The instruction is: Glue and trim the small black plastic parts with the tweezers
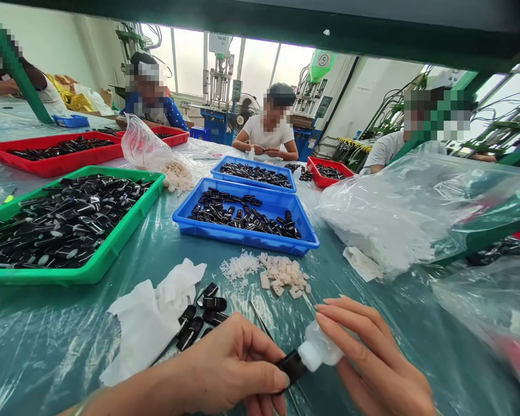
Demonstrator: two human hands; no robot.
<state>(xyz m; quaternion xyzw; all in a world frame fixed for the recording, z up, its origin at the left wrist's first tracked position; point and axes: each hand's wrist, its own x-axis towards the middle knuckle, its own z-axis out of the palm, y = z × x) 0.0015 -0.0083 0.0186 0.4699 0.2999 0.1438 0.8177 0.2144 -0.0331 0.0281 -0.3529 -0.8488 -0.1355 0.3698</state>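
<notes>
head view, bench with teal plastic cover [47, 346].

left hand [225, 370]: thumb and fingers closed on a small black piece [292, 367], held low and just above the cover, near the bottom edge of the view.
right hand [372, 358]: fingers wrapped round a small white bottle [318, 346], pinched firmly. the bottle's tip touches the end of the black piece.

step in hand, as judged: bottle tip meets piece, the two hands working against each other. whether anything leaves the tip cannot be told.

what the contact calls for: both hands kept steady, tip kept on the same end of the piece, light pressure only on the bottle.

around the hands: a crumpled white cloth [151, 318] to the left, with a few loose black pieces [203, 315] just beside it. a small heap of white bits [283, 277] lies further out. behind that, a blue tray [242, 236] of black parts, and a green tray [104, 254] full of the same on the left. a clear plastic bag [398, 214] sits to the right.

other people sit at the far end of the bench, well apart.
</notes>
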